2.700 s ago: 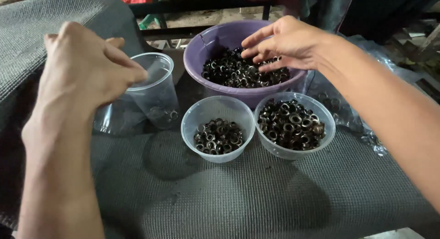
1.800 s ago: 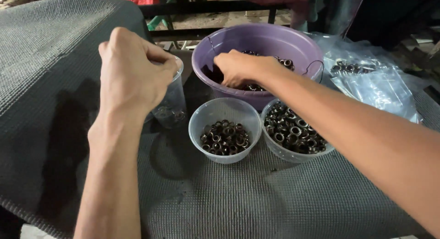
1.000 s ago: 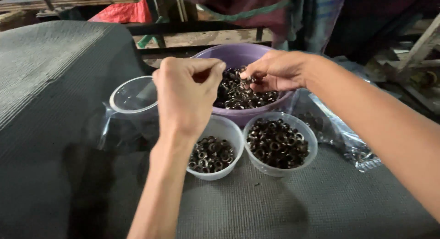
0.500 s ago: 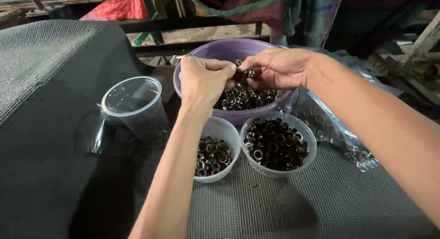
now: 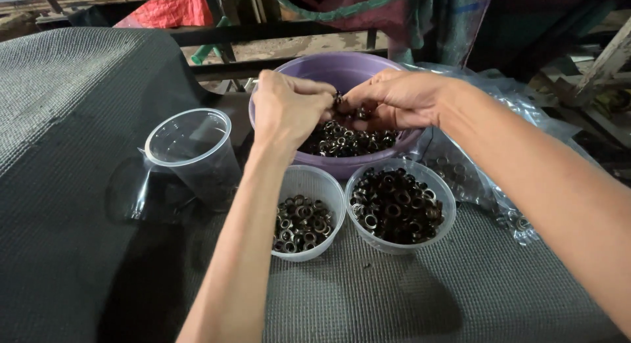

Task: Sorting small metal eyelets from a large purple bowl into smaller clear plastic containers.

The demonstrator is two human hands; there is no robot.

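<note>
Grey woven mat (image 5: pixel 460 297) underneath, purple bowl (image 5: pixel 342 70) at the back, half full of small metal rings (image 5: pixel 342 140). Left hand (image 5: pixel 286 110) and right hand (image 5: pixel 394 100) meeting above it — fingertips pinched on a few rings. In front, two clear tubs (image 5: pixel 401 208) of rings — empty plastic cup (image 5: pixel 194 152) at left.

We see a dim, softly lit scene, light falling from about twelve o'clock, with dark shadows stretching toward six o'clock under the left forearm (image 5: pixel 243 251) and beside the clear cup (image 5: pixel 194 152), slight blur on the fingers, and edges bending mildly outward.
</note>
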